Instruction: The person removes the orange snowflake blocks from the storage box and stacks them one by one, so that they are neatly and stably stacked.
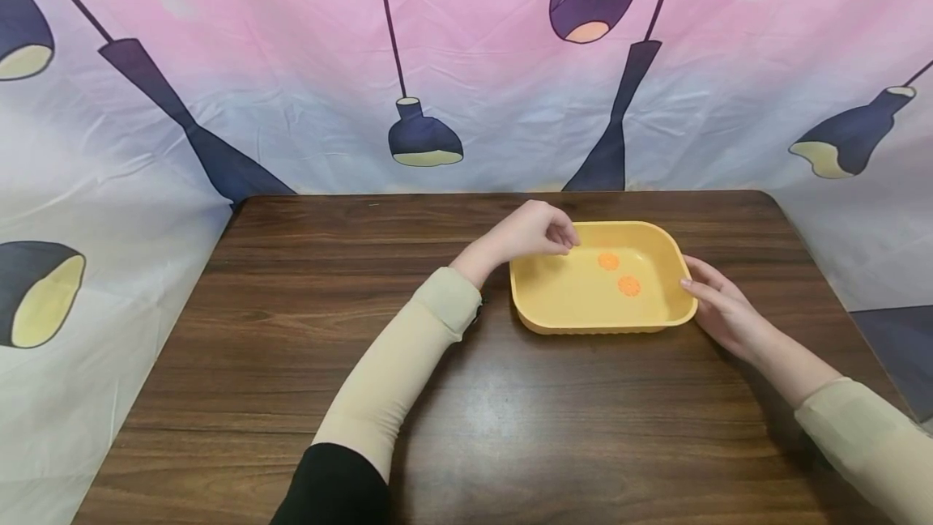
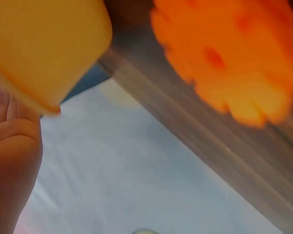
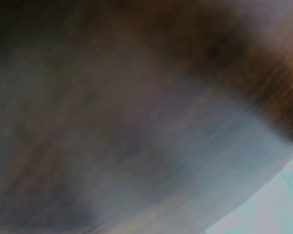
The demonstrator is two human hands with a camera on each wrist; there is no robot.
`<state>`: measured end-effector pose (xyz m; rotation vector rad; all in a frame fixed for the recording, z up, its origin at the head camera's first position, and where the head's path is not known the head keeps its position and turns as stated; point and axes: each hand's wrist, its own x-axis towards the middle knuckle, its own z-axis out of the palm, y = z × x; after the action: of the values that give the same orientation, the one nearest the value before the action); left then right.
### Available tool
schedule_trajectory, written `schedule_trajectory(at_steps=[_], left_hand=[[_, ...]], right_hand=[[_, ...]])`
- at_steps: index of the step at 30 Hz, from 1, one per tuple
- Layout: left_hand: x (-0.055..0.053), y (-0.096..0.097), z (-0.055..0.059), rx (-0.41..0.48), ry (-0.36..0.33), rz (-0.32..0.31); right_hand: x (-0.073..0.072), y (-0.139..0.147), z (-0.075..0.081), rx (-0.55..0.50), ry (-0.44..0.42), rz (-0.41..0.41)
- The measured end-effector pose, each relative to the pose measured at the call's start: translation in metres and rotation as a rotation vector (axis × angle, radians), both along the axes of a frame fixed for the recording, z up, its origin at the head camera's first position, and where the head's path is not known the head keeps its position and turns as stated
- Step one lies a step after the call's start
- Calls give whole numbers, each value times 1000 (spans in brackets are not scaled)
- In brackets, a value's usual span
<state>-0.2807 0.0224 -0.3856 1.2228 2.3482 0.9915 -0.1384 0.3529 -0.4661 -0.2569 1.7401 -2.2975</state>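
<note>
A yellow rectangular basin [image 1: 561, 290] with rounded corners sits on the table. Two small orange discs [image 1: 628, 286] with scalloped edges lie on its floor. My left hand [image 1: 535, 229] reaches over the back left rim, fingers loosely curled and nothing visible in them. In the left wrist view the palm [image 2: 14, 141] shows beside the basin's rim, which hides the fingertips. Another orange scalloped disc [image 2: 229, 58] looms large and blurred there, in front of the wood. My right hand [image 1: 722, 306] holds the basin's right end, thumb on the rim and fingers along the outer wall.
The dark wooden table [image 1: 466, 428] runs back to a hanging cloth [image 1: 306, 63] printed with lamps. Its back edge is just behind the basin. The right wrist view is mostly a blurred tabletop [image 3: 136, 146].
</note>
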Motion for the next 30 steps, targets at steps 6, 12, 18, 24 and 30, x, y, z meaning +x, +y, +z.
schedule_trajectory(at_steps=[6, 12, 18, 24, 30], left_hand=[[0, 21, -5, -16, 21, -40], [1, 35, -9, -41, 17, -66], [3, 44, -14, -102, 9, -90], [2, 51, -20, -140, 44, -129], [1, 56, -24, -149, 46, -159]], right_hand=[[0, 1, -1, -10, -2, -8], [0, 1, -1, -5, -5, -13], [0, 3, -2, 16, -9, -9], [-1, 3, -1, 48, -12, -16], [-1, 2, -2, 49, -15, -30]])
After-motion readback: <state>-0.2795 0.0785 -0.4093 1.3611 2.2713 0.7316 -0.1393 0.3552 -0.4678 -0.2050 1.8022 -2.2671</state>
